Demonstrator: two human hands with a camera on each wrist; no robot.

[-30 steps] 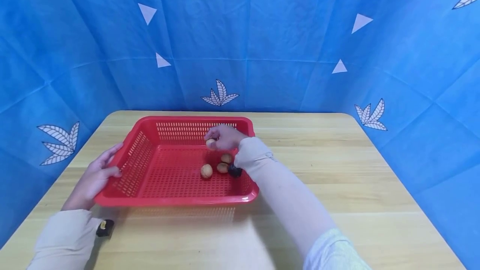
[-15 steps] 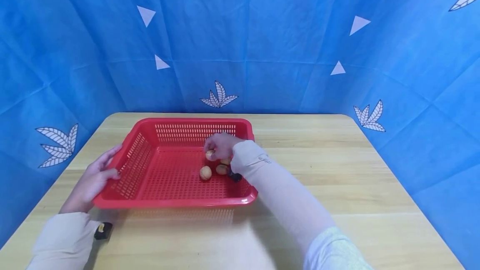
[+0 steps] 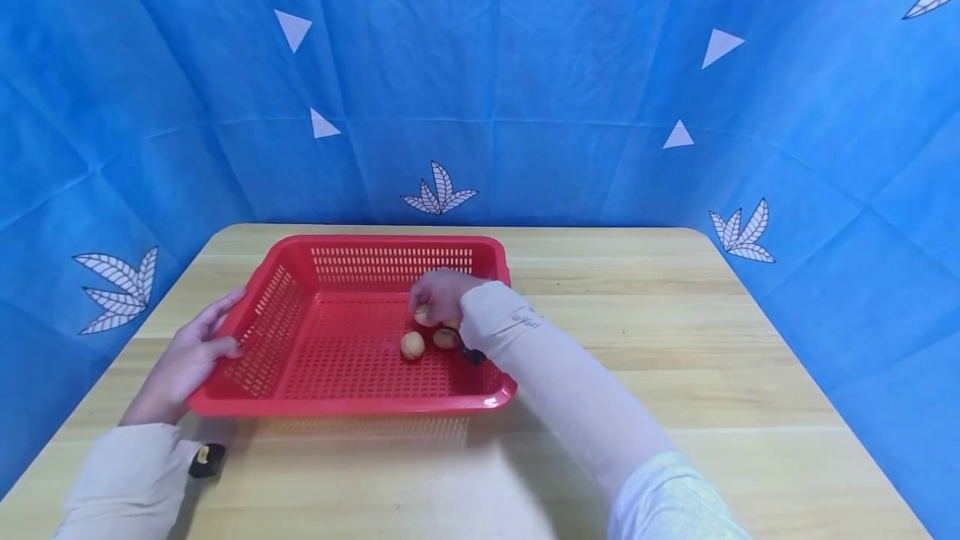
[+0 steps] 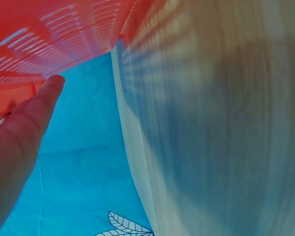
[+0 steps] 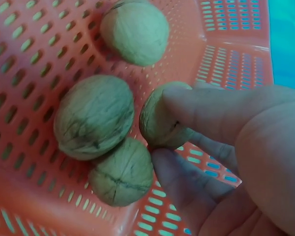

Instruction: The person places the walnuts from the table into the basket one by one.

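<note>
1. Left hand (image 3: 183,357): grips the red basket by its left rim, thumb over the edge and fingers along the outer side. The left wrist view shows a finger (image 4: 37,108) extended beside the slotted wall.
2. Black device: worn at the left wrist, on the right side of the cuff (image 3: 207,461), nearer the person than the left hand.
3. Red basket (image 3: 352,407): extends to the right from the left hand and surrounds the right hand; its walls and floor are perforated.
4. Single walnut (image 3: 412,346): rests on the basket floor, to the left of the right hand and nearer the person, apart from the other walnuts.
5. Held walnut (image 5: 157,120): between the thumb and fingers of the right hand, inside the basket; contact with the floor cannot be told.
6. Right hand (image 3: 442,294): pinches the held walnut, back of the hand upward.
7. Paired walnuts: a larger one (image 5: 93,117) and a smaller one (image 5: 120,172), touching each other, just beside the right hand's fingertips.
8. Table (image 3: 675,340): pale wood-grained surface beneath both hands, reaching well to the right of the right hand.
9. Blue cloth (image 3: 562,65): hangs beyond both hands, printed with white leaves and triangles.
</note>
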